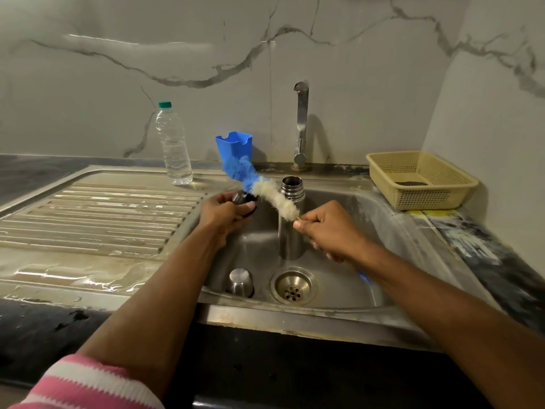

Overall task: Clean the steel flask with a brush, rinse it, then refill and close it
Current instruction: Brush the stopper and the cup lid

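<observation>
Head view: flask open in the sink, brush not yet inside.
Nearest, at 6 o'clock, a steel cup (240, 282) lies beside the drain. Right hand (327, 230) pinches the brush (265, 190) at its stiff stem; bristles soft, floppy. Left hand (225, 212) clasps a dark stopper (244, 198). Flask (291, 219) stands upright at 12 o'clock: rigid, probably wet and slippery; hold its body.

Stopper (244, 199): mostly covered by the left hand (225, 214); only a dark, steel-edged bit shows.
Brush (265, 188) handle: hidden inside the right hand (327, 228).
Flask (292, 219): middle partly behind brush and right hand.
Basket (421, 180) contents: one dark patch, cannot tell what.
</observation>
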